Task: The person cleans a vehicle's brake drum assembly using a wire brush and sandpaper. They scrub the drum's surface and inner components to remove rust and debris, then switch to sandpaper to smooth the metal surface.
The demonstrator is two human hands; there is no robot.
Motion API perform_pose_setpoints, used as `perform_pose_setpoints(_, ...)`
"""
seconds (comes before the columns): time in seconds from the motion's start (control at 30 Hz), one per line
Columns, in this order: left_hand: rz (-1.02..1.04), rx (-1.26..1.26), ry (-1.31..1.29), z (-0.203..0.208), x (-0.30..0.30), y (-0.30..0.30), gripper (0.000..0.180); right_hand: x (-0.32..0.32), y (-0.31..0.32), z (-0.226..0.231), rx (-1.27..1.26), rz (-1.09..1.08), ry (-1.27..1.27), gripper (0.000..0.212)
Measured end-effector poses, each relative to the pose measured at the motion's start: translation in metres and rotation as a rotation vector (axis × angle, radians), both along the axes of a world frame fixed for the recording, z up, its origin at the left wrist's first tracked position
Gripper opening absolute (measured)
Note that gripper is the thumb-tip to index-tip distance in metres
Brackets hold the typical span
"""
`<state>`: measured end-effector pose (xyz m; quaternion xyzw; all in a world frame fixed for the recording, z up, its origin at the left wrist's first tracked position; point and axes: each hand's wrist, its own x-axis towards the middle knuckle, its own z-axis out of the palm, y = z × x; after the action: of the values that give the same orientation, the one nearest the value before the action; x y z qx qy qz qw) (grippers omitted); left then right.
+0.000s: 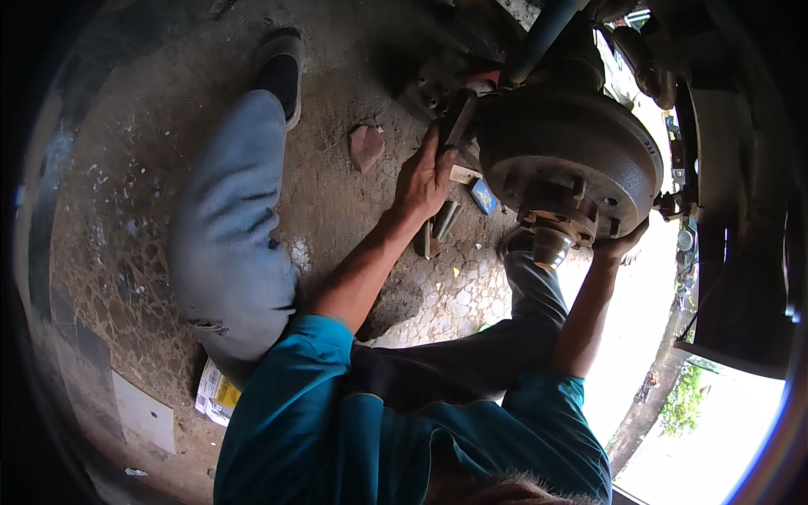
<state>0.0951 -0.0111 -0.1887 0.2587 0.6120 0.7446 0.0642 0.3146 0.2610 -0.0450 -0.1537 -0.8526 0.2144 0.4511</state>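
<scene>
A dark brake drum point(572, 139) with wheel studs and a pale metal hub cap point(551, 247) sits on the axle at upper right. Against its near right edge presses my right hand point(621, 244), its fingers curled behind the rim and partly hidden. To the left of the drum, my left hand point(425, 181) is closed around a dark, flat metal piece point(460, 118) that stands upward from the fingers. Whether that piece touches the drum, I cannot tell.
On the ground lie a reddish flat piece point(367, 147), a small blue box point(483, 196) and metal tools point(446, 220). A blue-grey tube point(543, 38) runs above the drum. Printed paper point(217, 393) lies beside my bent left leg point(231, 227).
</scene>
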Motion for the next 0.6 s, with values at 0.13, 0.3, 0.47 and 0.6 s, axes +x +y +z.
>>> perform_pose_setpoints(0.13,-0.001,0.146,-0.014,0.042,-0.012,0.004,0.066,0.007,0.019,-0.006,-0.315,0.026,0.065,0.068)
perform_pose_setpoints(0.3,0.047,-0.011,0.147,0.062,-0.027,0.009,0.064,0.015,0.022,-0.010,-0.197,-0.031,-0.042,0.071)
perform_pose_setpoints(0.47,-0.069,-0.223,-0.076,-0.011,0.011,-0.006,0.057,0.001,0.012,-0.002,-0.057,0.007,-0.045,0.070)
perform_pose_setpoints(0.6,-0.050,-0.015,-0.186,0.045,-0.006,-0.006,0.058,-0.013,-0.004,-0.003,-0.448,-0.045,0.185,0.064)
